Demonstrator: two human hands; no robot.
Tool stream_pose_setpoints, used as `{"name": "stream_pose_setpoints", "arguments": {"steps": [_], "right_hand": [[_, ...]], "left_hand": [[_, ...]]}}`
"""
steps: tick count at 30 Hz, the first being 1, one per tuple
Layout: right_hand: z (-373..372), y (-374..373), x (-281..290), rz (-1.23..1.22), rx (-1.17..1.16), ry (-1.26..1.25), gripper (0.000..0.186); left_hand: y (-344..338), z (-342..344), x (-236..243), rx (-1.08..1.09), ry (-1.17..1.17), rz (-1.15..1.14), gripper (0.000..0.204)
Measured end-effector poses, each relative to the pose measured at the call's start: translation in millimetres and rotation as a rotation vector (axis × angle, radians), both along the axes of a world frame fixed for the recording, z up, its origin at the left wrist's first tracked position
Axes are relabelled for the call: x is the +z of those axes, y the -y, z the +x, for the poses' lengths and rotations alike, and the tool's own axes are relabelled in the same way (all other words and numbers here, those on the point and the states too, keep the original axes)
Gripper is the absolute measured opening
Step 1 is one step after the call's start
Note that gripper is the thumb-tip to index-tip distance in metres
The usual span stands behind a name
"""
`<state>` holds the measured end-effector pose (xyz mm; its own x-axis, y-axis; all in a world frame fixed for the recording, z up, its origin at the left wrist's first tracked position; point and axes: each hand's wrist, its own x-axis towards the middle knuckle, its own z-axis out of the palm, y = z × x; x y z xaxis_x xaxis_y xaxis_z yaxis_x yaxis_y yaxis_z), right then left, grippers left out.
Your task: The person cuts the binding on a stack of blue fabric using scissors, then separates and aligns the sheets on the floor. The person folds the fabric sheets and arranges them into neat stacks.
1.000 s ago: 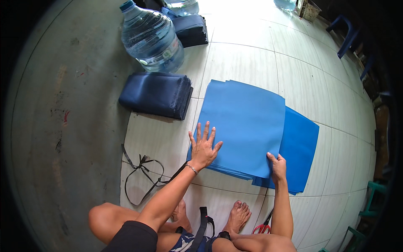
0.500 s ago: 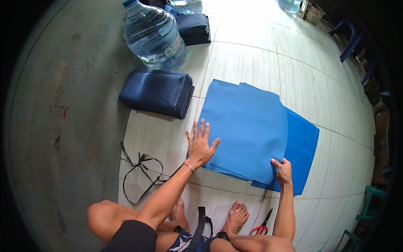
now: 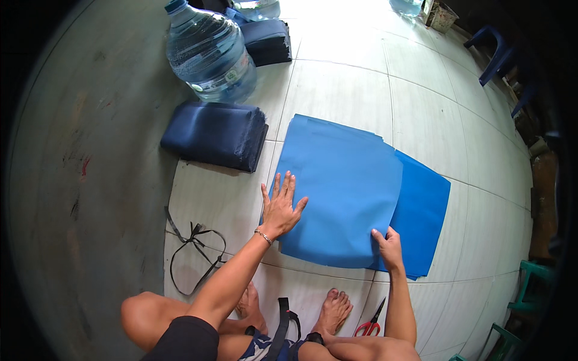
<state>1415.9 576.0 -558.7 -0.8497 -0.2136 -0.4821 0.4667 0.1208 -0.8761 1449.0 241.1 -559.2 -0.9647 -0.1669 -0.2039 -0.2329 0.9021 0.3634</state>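
Note:
A pile of light blue sheets (image 3: 340, 174) lies on the tiled floor, overlapping darker blue sheets (image 3: 424, 210) to its right. My left hand (image 3: 280, 207) rests flat on the pile's left side with its fingers spread. My right hand (image 3: 388, 246) grips the light blue sheet at its lower right edge, thumb on top. Red-handled scissors (image 3: 371, 322) lie below the sheets, beside my right forearm. Black cord (image 3: 198, 243) lies loosely looped left of the sheets. A folded dark navy bundle (image 3: 208, 132) sits beyond it at the upper left.
A large water bottle (image 3: 211, 54) stands behind the bundle, with another dark folded bundle (image 3: 265, 42) beside it. Blue plastic stools (image 3: 497, 54) and green stools (image 3: 530, 280) line the right side. A grey concrete strip (image 3: 90, 180) runs along the left. My bare feet (image 3: 334, 310) are below the sheets.
The top sheet has shifted a little toward me, its lower edge now curved over those beneath. My right hand has moved slightly down with it; my left hand stays spread.

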Motion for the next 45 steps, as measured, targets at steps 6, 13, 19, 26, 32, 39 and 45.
{"name": "stream_pose_setpoints", "arguments": {"steps": [6,13,19,26,32,39,45], "right_hand": [[-8.0,30.2,-30.4,0.132,-0.241,-0.149,0.028],[-21.6,32.9,-33.3,0.212,-0.307,-0.104,0.028],[-31.1,35.0,-28.0,-0.057,-0.335,-0.025,0.023],[-44.6,26.6,-15.1,-0.029,-0.217,0.105,0.024],[-48.1,0.1,-17.4,-0.1,-0.233,0.107,0.022],[-54.0,-3.1,-21.4,-0.099,-0.136,0.097,0.02],[-57.2,-20.6,-8.9,-0.054,-0.094,0.164,0.022]], "left_hand": [[-2.8,3.4,-3.2,-0.005,-0.083,-0.025,0.081],[-0.1,4.3,-5.0,-0.013,-0.079,0.003,0.084],[-2.1,4.9,-7.9,-0.015,-0.099,-0.008,0.081],[1.0,7.2,-7.8,-0.013,-0.12,-0.023,0.083],[-5.5,9.6,-5.8,-0.013,-0.161,-0.026,0.087],[-30.6,-7.7,-4.3,-0.061,-0.16,0.092,0.088],[-4.8,5.5,-7.0,-0.006,-0.148,-0.056,0.087]]}}
